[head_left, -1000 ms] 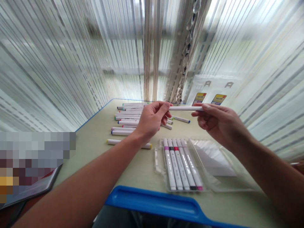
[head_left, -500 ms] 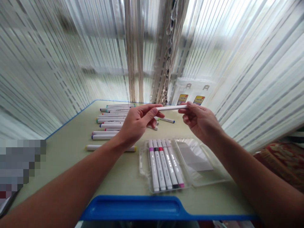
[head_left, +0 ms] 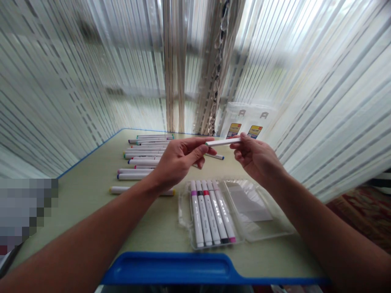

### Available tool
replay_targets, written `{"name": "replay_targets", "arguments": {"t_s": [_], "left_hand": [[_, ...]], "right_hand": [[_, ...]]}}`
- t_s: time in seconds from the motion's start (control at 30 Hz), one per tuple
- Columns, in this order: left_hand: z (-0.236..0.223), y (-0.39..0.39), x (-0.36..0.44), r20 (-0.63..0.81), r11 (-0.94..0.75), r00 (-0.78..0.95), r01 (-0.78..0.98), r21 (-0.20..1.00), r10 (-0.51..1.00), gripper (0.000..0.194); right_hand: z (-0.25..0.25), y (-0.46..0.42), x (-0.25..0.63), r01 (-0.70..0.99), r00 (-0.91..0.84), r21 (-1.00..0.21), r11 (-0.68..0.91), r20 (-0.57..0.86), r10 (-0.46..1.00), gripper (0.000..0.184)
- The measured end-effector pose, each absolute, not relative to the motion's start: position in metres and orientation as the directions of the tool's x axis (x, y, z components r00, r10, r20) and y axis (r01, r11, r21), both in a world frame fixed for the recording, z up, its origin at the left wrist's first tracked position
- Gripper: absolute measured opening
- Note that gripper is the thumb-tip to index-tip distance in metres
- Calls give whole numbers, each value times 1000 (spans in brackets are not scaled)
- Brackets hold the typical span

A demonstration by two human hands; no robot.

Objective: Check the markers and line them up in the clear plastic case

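Note:
A white marker [head_left: 224,142] with a green end is held level above the table, spanning both my hands. My left hand [head_left: 185,156] has its thumb and fingers closed around the green end. The other end sits pinched between the thumb and fingers of my right hand [head_left: 253,152]. Below, a clear plastic case [head_left: 241,240] lies open with several white markers [head_left: 210,215] side by side in its left half. Several more markers [head_left: 143,155] lie in a loose column at the left, partly hidden by my left hand and forearm.
The pale table [head_left: 76,211] has a blue rim with a blue molded tray [head_left: 174,266] at the near edge. A clear container with yellow labels [head_left: 233,129] stands at the back right. A string curtain [head_left: 137,61] hangs behind. One blue-ended marker [head_left: 216,156] lies past my hands.
The held marker has tilted and turned slightly, and its left end has dropped a little. Its green end now shows at my left fingertips, where my thumb covered it before.

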State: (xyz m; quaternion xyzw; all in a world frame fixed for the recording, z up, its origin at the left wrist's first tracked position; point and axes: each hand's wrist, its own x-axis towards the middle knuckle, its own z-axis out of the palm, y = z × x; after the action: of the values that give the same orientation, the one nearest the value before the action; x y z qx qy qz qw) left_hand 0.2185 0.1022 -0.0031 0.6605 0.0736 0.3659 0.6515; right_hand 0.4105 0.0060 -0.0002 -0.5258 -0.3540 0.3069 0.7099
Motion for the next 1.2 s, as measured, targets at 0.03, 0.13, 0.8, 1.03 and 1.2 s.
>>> {"name": "replay_targets", "arguments": {"t_s": [0.03, 0.13, 0.8, 1.03, 1.2], "left_hand": [[-3, 102, 218, 390, -136, 724, -385, 913, 569, 30], [-2, 101, 217, 396, -129, 731, -394, 910, 556, 28], [-4, 103, 218, 397, -181, 705, -363, 914, 588, 24], [-3, 105, 218, 363, -163, 678, -341, 926, 640, 23], [-4, 107, 218, 356, -188, 648, -316, 930, 673, 22]], "right_hand": [[0, 6, 411, -80, 565, -963, 257, 169, 808, 32], [0, 6, 411, -154, 571, -955, 253, 122, 811, 27], [2, 5, 407, -222, 576, -922, 316, 137, 806, 26], [4, 3, 404, -163, 569, -927, 336, 190, 800, 28], [3, 2, 403, -117, 552, -932, 343, 226, 803, 29]]}}
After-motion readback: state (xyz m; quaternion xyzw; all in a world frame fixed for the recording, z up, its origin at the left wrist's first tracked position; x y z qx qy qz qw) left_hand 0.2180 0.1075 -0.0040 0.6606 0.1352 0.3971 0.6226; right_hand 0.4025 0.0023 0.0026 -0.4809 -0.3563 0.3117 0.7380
